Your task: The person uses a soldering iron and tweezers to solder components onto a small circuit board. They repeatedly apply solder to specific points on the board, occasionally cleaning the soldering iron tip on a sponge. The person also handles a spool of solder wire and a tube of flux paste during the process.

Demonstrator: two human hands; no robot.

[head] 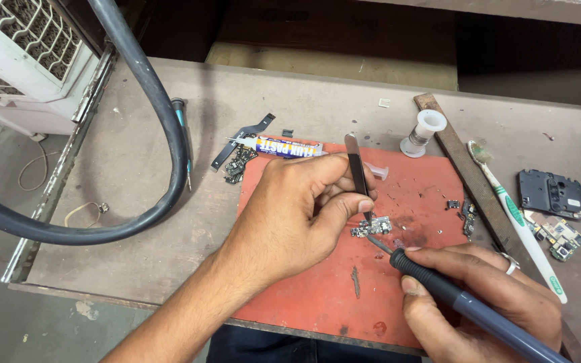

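Pinching a pair of tweezers (358,171) between thumb and fingers, the left hand (297,215) is being held over a red mat (317,296), the tweezer tips being pressed onto a small circuit board (371,226) lying near the mat's middle. A soldering iron (452,296) is being gripped in the clenched fingers of the right hand (479,296), its tip being brought against the board's lower edge. A flux syringe (280,146) and a solder spool (423,132) are lying beyond the mat's far edge, a toothbrush (516,215) to the right.
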